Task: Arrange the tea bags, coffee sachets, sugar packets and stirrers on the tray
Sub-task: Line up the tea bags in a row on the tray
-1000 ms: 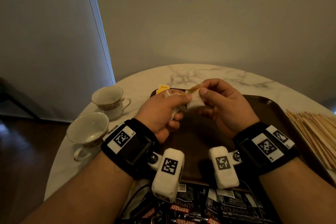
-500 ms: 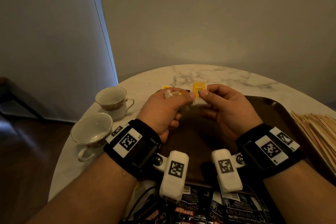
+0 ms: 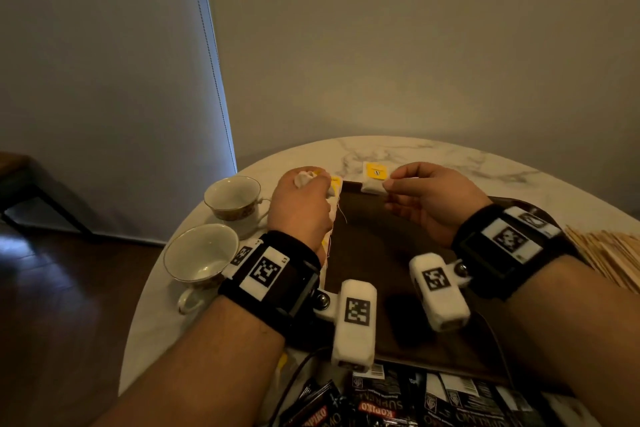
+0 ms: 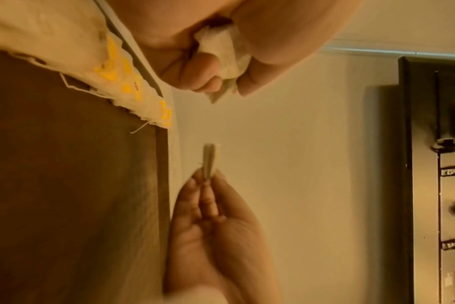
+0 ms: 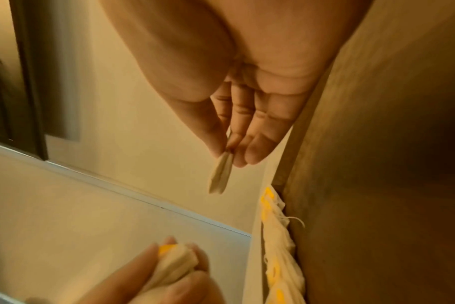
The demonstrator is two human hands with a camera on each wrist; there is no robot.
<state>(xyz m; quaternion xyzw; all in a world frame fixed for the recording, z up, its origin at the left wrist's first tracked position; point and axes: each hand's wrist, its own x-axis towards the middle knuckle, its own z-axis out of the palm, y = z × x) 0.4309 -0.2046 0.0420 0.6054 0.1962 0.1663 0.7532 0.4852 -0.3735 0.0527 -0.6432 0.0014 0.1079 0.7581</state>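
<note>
Nearest, black coffee sachets (image 3: 391,402) lie before the dark brown rectangular tray (image 3: 377,253). Above its far edge, the right hand (image 3: 433,201) pinches one white tea bag with a yellow tag (image 3: 375,178); the left hand (image 3: 301,208) clutches bunched white tea bags (image 3: 304,178) at its far-left corner.

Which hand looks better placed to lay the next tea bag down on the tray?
Probably the right hand. It pinches a single tea bag flat, right over the tray's far edge. The left hand grips a bunch of tea bags, so it cannot easily place one.
</note>
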